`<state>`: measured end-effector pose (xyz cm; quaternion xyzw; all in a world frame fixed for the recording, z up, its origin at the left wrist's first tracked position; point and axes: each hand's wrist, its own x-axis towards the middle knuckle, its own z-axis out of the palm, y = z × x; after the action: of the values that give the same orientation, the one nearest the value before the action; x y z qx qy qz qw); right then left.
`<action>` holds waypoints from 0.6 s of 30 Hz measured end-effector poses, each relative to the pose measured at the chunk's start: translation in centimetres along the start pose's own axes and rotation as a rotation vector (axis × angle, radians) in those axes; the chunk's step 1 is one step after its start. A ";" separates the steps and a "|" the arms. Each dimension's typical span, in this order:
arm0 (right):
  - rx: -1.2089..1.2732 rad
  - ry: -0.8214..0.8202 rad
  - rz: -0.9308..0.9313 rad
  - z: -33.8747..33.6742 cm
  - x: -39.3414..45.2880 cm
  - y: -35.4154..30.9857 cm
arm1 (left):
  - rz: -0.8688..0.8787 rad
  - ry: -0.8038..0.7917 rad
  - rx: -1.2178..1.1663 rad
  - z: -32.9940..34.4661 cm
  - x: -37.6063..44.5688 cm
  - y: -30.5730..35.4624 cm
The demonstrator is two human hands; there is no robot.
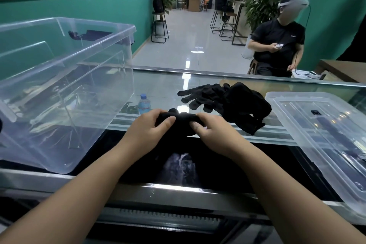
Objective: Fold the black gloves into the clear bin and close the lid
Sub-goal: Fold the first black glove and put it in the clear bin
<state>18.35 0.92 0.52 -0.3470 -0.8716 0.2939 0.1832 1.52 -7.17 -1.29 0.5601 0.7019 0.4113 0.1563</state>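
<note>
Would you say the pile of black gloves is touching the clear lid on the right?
Apart. The head view shows a strip of bare glass counter between the pile of black gloves and the clear lid.

Open-topped clear bin [65, 93] left (unobstructed); lid [324, 134] blocks right.
</note>
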 end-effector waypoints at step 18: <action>0.090 0.007 0.287 0.7 5.2 1.0 | -0.176 0.063 0.214 1.5 4.5 -0.1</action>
<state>14.90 4.89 -0.04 -0.4605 -0.7982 0.3548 0.1577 1.03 -2.44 -1.21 0.4966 0.7927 0.3362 0.1092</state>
